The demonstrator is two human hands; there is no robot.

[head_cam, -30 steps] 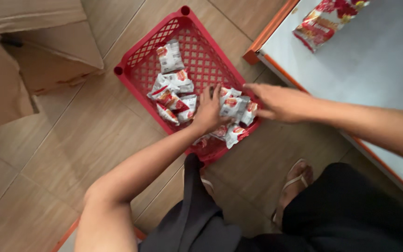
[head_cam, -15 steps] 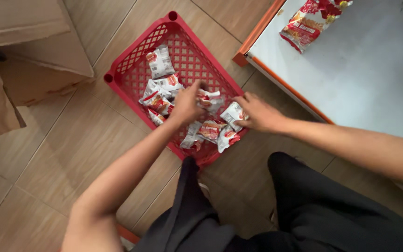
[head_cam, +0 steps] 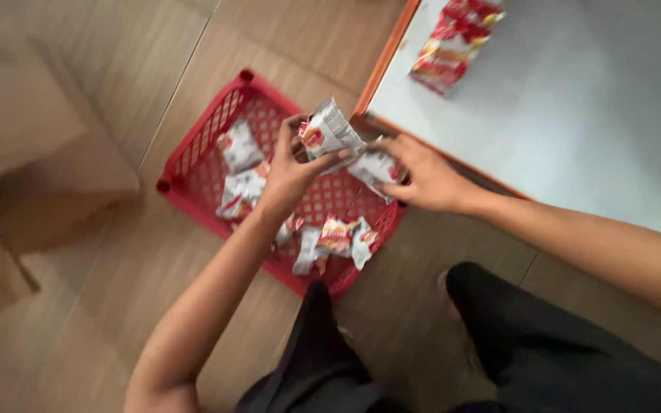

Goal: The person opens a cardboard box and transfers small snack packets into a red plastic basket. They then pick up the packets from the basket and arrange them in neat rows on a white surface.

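Note:
A red plastic basket point(head_cam: 193, 157) sits on the wooden floor with several small white-and-red snack packets point(head_cam: 240, 145) inside. My left hand point(head_cam: 288, 172) is raised above the basket, gripping a white-and-red packet point(head_cam: 330, 131) between thumb and fingers. My right hand point(head_cam: 422, 176) is beside it at the basket's right rim, closed on another packet point(head_cam: 376, 167). More packets point(head_cam: 336, 235) lie at the basket's near corner.
A pale shelf surface point(head_cam: 575, 115) with an orange edge lies at the upper right, holding a pile of red packets point(head_cam: 453, 46). Cardboard boxes point(head_cam: 32, 153) stand at the left. My dark trousers point(head_cam: 545, 344) fill the bottom.
Both hands have lifted out of the basket, each with a packet, and moved up toward the shelf edge. The camera view has shifted right.

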